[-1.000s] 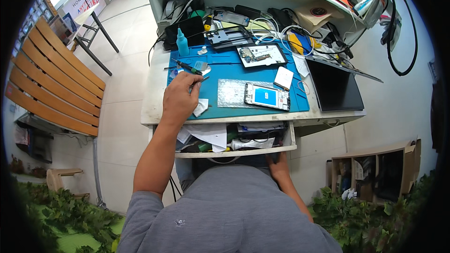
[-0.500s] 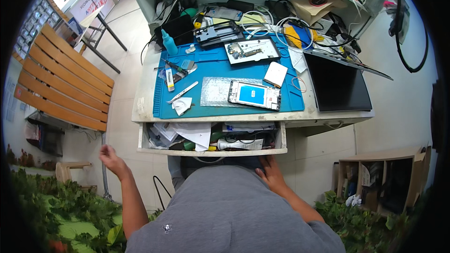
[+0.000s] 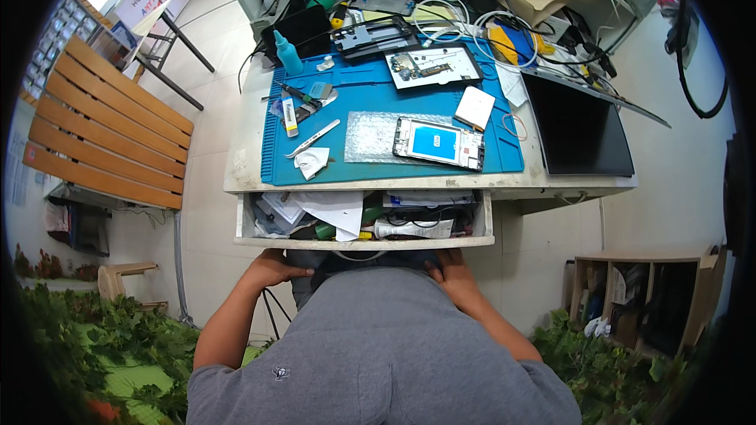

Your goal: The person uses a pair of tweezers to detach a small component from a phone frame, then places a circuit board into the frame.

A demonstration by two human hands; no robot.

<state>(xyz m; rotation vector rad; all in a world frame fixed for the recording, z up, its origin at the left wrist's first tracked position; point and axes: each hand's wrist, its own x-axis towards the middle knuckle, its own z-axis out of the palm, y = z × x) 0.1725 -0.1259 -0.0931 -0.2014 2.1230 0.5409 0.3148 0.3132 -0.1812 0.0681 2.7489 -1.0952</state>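
Observation:
Both of my hands rest low, just below the open desk drawer [image 3: 362,243], by my lap. My left hand [image 3: 272,267] lies at my left thigh, its thumb stretched inward and its other fingertips partly hidden by the drawer front. On the other side, my right hand [image 3: 452,277] lies at my right thigh with fingers spread; neither holds anything. On the blue work mat [image 3: 315,165] above are an opened phone frame with a blue label [image 3: 438,144], bubble wrap [image 3: 366,138], tweezers [image 3: 315,138], a crumpled white tissue [image 3: 312,163] and a white square piece [image 3: 475,108].
A white tray with a circuit board [image 3: 445,71], a teal squeeze bottle [image 3: 288,53] and tangled cables crowd the back. A dark-screened laptop-like panel [image 3: 579,130] stands at the right. Papers and tubes fill the drawer. A slatted wooden bench [image 3: 110,122] is at left, a shelf unit [image 3: 638,295] at right.
My left hand has come in from the far left to my thigh beside the drawer. My right hand stays at my right thigh. The view has shifted slightly.

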